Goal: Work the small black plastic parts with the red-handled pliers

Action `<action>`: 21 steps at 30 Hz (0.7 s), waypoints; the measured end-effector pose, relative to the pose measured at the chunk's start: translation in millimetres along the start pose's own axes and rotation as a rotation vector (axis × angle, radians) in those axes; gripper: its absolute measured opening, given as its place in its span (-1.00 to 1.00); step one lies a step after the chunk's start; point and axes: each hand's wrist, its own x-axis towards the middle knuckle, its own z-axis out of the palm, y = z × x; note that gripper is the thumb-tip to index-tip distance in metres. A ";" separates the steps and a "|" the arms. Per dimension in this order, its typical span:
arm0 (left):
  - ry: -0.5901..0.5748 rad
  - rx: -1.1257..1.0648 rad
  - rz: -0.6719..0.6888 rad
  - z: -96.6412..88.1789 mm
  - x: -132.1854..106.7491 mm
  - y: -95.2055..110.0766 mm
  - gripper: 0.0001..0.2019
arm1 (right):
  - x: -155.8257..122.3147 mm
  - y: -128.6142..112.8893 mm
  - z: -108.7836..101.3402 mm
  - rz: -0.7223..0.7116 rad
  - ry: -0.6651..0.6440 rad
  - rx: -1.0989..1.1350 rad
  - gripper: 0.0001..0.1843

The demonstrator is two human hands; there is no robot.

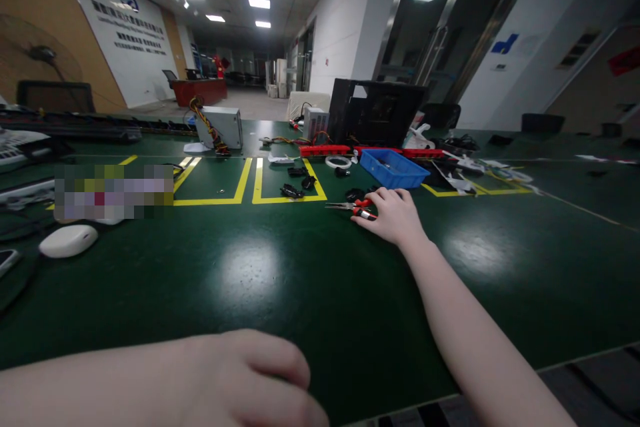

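My right hand (397, 217) is closed around the red-and-black handles of needle-nose pliers (367, 213). Their metal jaws point left over the green table, slightly parted. My left hand (250, 383) is low in the foreground, blurred, with loosely bent fingers apart. Nothing shows in it, though the fingertips are partly out of frame. Just beyond the right hand stands a blue plastic tray (400, 178), and a small black coil (355, 194) lies beside the pliers. Several small black connectors (292, 191) lie within a yellow tape outline to the left.
Behind the tray are a black computer case (375, 110) and red strips (325, 151). A power supply (225, 128) with bundled wires stands at the back left. Nearer on the left lies a white rounded device (69, 241). Cables and papers (463, 183) lie right of the tray.
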 end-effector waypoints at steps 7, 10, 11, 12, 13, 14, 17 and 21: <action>-0.025 -0.013 0.142 32.8 20.1 -15.9 -0.91 | -1.6 -12.2 1.4 -0.044 -0.204 0.181 -0.48; 0.010 -0.076 -0.010 30.6 22.3 -23.3 -0.87 | -1.7 -16.7 1.3 -0.030 -0.234 0.186 -0.47; 0.028 -0.115 -0.043 29.1 23.9 -25.2 -0.86 | -1.5 -17.3 1.1 -0.023 -0.238 0.185 -0.46; 0.040 -0.150 -0.063 27.8 25.6 -26.6 -0.85 | -1.4 -17.4 1.0 -0.020 -0.242 0.186 -0.46; 0.039 -0.172 -0.071 26.8 27.2 -27.4 -0.85 | -1.1 -17.2 0.8 -0.016 -0.246 0.189 -0.46; 0.030 -0.182 -0.069 26.2 28.7 -27.3 -0.86 | -0.9 -17.0 0.6 -0.013 -0.249 0.195 -0.46; -0.043 -0.151 -0.059 25.2 31.0 -23.7 -0.91 | -0.2 -16.4 -0.5 0.007 -0.256 0.227 -0.46; -0.114 0.004 -0.081 14.8 38.3 -35.7 -0.95 | 1.0 -16.7 -2.5 0.038 -0.274 0.251 -0.46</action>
